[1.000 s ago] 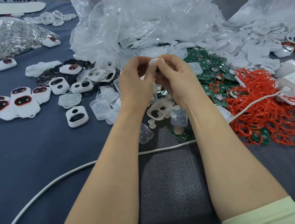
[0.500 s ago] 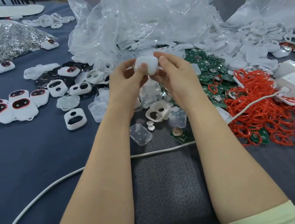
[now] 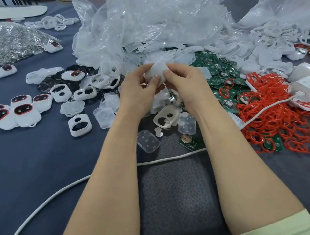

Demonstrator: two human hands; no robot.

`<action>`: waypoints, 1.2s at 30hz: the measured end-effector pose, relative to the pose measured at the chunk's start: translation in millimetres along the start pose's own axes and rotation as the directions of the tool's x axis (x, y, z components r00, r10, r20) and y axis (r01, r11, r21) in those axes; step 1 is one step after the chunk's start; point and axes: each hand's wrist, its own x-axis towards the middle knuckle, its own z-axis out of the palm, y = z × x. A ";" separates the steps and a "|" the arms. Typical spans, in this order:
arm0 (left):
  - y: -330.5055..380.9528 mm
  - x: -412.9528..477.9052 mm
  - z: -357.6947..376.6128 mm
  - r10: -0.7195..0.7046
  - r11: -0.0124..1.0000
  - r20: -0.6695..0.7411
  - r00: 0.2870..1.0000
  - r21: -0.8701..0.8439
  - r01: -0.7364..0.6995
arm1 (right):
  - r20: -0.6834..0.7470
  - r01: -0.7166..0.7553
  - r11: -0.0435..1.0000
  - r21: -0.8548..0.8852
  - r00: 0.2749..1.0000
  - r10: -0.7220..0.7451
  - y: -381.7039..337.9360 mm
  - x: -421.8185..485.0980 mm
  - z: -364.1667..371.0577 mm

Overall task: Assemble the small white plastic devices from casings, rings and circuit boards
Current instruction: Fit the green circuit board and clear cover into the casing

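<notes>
Left hand (image 3: 139, 91) and right hand (image 3: 185, 83) each pinched an end of the white casing (image 3: 157, 71), grip closed on it, above the tabletop (image 3: 25, 169). Its long axis lay roughly left-right, smooth back toward the camera.

The bench (image 3: 20, 176) is covered by a dark blue cloth, and a grey textured mat (image 3: 179, 195) is laid on it at the near centre. Dark upright bars (image 3: 17, 0) are seen beyond the far left edge. The scene is lit softly and evenly.
</notes>
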 end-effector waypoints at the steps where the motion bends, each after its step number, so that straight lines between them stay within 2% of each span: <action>1: 0.3 -0.2 -0.8 -0.005 1.000 0.002 1.000 0.000 0.005 | 0.011 -0.034 0.998 0.053 0.999 0.034 0.5 0.2 0.6; 4: 2.0 -2.1 -0.7 -0.013 0.999 -0.003 1.000 -0.032 0.013 | 0.060 -0.134 0.972 0.192 0.990 0.125 2.7 1.2 2.3; 6: 4.2 -4.8 2.4 0.008 0.998 -0.013 1.000 -0.066 -0.008 | 0.039 -0.143 0.966 0.215 0.990 0.138 3.5 1.9 2.1; 9: 9.0 -8.1 3.1 0.024 0.991 0.001 1.000 -0.129 -0.023 | -0.018 -0.063 0.976 0.209 0.997 0.068 0.0 1.3 1.1; 12: 14.4 -8.9 1.0 -0.054 0.958 0.016 0.998 -0.283 0.056 | -0.039 0.025 0.995 0.096 0.999 -0.022 -3.9 -0.8 1.2; 14: 16.2 -7.0 -1.8 -0.157 0.926 -0.032 0.987 -0.353 0.136 | -0.030 0.072 0.997 0.039 0.997 -0.071 -7.6 -3.3 6.3; 16: 19.4 -3.6 -8.8 -0.196 0.916 -0.122 0.973 -0.377 0.137 | 0.004 0.075 0.996 0.046 0.997 -0.075 -13.3 -6.9 17.3; 18: 24.5 -0.5 -20.2 -0.155 0.942 -0.210 0.965 -0.325 0.081 | 0.044 0.041 0.998 0.040 0.998 -0.042 -21.4 -8.1 32.4; 21: 28.0 -0.9 -43.6 -0.073 0.989 -0.349 0.934 -0.148 0.022 | 0.114 -0.020 1.000 0.015 0.993 0.018 -35.7 -4.5 61.6; 23: 26.3 -4.3 -63.6 -0.038 0.998 -0.416 0.909 -0.063 0.013 | 0.145 -0.065 0.993 0.095 0.988 0.050 -42.7 -1.6 88.9; 26: 20.3 -9.9 -103.9 -0.026 0.999 -0.504 0.863 0.012 0.036 | 0.159 -0.111 0.991 0.072 0.982 0.098 -43.9 -0.2 141.6; 30: 6.3 -20.6 -161.9 -0.024 0.983 -0.664 0.748 0.119 0.137 | 0.223 -0.138 0.987 -0.086 0.962 0.154 -34.0 -4.3 209.8; 33: -4.2 -29.3 -190.8 -0.043 0.976 -0.762 0.646 0.107 0.190 | 0.159 -0.087 0.958 -0.274 0.978 0.134 -23.7 -5.1 239.4; 36: -6.6 -30.3 -201.5 -0.067 0.979 -0.787 0.614 0.066 0.192 | 0.118 -0.090 0.912 -0.401 0.982 0.149 -18.8 -4.1 251.6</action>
